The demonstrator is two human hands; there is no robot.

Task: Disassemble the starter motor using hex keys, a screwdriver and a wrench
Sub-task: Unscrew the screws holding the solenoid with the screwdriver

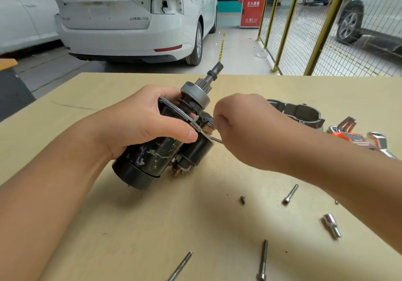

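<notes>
A black starter motor [152, 156] lies tilted on the table [108, 215], its pinion shaft [214, 72] pointing up and away. My left hand [150, 115] wraps its upper body, thumb on the metal flange. My right hand [241, 124] is closed around a thin hex key [217, 139], whose tip meets the motor near the solenoid [195, 152]. A removed grey housing [300, 112] lies behind my right wrist. A hex key set [348, 128] in an orange holder and a wrench [380, 143] rest at the right.
Loose parts lie on the near table: a short bolt [290, 194], a small screw [242, 200], a socket bit [331, 225] and two long bolts [262, 260] [180, 266]. A white car [130, 19] and a yellow mesh fence [304, 30] stand beyond the table.
</notes>
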